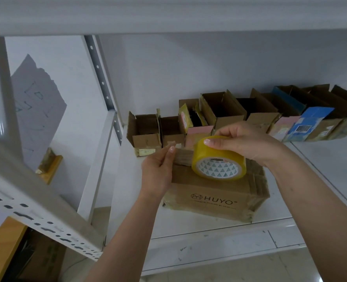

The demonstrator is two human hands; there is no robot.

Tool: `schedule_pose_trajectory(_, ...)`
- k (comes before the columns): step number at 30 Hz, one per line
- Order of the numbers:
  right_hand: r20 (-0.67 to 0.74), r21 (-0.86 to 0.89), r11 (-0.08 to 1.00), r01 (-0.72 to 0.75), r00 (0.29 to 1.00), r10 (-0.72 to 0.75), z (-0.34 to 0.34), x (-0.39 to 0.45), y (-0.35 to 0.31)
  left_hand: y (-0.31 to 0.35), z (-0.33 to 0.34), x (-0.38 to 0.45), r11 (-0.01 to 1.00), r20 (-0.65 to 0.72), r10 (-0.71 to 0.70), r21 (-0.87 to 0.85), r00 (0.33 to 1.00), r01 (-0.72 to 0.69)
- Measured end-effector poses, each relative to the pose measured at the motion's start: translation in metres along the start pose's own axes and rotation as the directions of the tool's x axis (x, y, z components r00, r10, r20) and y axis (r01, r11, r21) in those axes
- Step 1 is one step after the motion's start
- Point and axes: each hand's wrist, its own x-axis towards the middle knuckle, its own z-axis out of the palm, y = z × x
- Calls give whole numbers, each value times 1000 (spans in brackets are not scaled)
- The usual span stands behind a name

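Just above the flattened cardboard stack point(219, 202), which lies near the front edge of the shelf point(209, 227) with bare room either side, the right hand point(248, 142) clamps its fingers on the tape roll point(219, 159), core hole facing the person. The left hand point(158, 169) pinches its strip point(183, 157), drawn out leftward. The stack reads "HUYO".

Yellowish tape roll point(218, 163) tilted over flattened cardboard stack point(215, 198); strip point(183, 157) stretched leftward.
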Motion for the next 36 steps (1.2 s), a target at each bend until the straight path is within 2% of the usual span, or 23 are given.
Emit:
schedule_pose_trajectory(4, 33, 7, 1000, -23, 999, 23, -10, -3, 7, -6, -1, 2, 998, 16, 36, 45, 999, -36)
schedule_pose_trajectory(7, 23, -25, 1000, -18, 1000, 18, -9, -3, 5, -9, -1, 2, 1000, -13, 29, 6, 1000, -29)
schedule_pose_trajectory(12, -88, -100, 995, 13, 996, -22, 14, 9, -2, -17, -7, 4, 969, -79, -98, -233, 992, 77)
schedule_pose_trajectory(15, -129, -113, 994, 11, 991, -26, 22, 12, -5, -25, -6, -2, 887, -73, -186, -441, 980, 135)
schedule_pose_trajectory(20, -155, -76, 997, 22, 987, -34, 31, 14, 0, -34, -2, -8, 764, -72, -362, -594, 929, 252)
schedule_pose_trajectory(30, -246, 12, 1000, 27, 969, -23, 36, 12, 1, -35, 5, -18, 733, -103, -497, -582, 862, 353)
schedule_pose_trajectory(36, -271, -9, 1000, 29, 962, -30, 41, 16, 2, -40, -2, -13, 750, 35, -534, -442, 845, 492)
